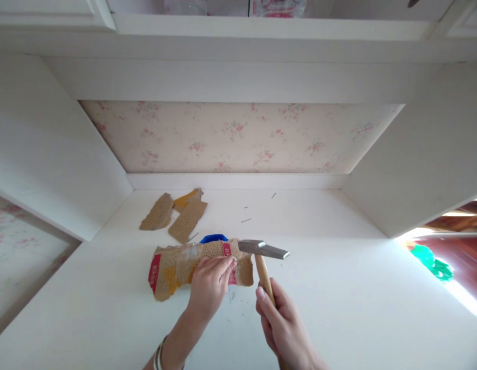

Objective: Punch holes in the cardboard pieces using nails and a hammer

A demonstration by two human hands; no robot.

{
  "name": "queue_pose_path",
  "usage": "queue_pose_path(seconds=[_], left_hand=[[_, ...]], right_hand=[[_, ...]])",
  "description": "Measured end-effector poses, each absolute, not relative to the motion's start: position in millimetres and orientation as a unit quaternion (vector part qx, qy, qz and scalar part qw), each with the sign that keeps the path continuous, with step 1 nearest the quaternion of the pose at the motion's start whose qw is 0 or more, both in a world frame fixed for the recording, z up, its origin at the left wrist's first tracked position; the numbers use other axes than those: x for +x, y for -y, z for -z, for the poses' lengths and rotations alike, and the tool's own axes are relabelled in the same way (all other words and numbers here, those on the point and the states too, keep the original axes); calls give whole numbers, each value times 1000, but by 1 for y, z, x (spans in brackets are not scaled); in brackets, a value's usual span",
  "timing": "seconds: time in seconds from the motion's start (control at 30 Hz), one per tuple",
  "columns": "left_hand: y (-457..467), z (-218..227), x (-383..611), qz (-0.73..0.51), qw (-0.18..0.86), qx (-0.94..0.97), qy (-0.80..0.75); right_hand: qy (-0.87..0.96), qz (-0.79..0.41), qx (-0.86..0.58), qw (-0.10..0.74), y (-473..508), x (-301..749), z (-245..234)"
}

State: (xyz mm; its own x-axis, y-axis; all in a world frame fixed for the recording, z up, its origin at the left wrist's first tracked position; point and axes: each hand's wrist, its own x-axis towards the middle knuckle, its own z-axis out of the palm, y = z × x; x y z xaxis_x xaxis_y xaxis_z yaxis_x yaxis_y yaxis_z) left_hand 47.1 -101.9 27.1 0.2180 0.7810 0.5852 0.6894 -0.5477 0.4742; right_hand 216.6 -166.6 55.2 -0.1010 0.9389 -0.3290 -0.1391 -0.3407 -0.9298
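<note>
A strip of brown cardboard (177,267) full of small holes, with red and yellow print and clear tape, lies on the white desk (338,298). My left hand (209,288) rests on its right part, fingers together and pinched at a spot near the hammer head; what they pinch is too small to see. My right hand (280,324) grips the wooden handle of a hammer (263,252). Its steel head hovers over the cardboard's right end. A blue object (213,238) peeks out behind the strip.
Three more perforated cardboard scraps (180,213) lie further back on the left. A few loose nails (246,220) are scattered toward the floral back wall. White side panels close in the desk. A green object (431,259) shows at the right, beyond the desk.
</note>
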Motion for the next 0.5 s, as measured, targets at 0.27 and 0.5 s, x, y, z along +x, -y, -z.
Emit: queue_pose_path(seconds=[0.27, 0.5], left_hand=[[103, -27, 46, -385, 63, 780, -489], [104, -26, 45, -368, 61, 781, -500]], right_hand=[[427, -627, -528, 382, 171, 212, -47], [467, -588, -547, 370, 173, 211, -47]])
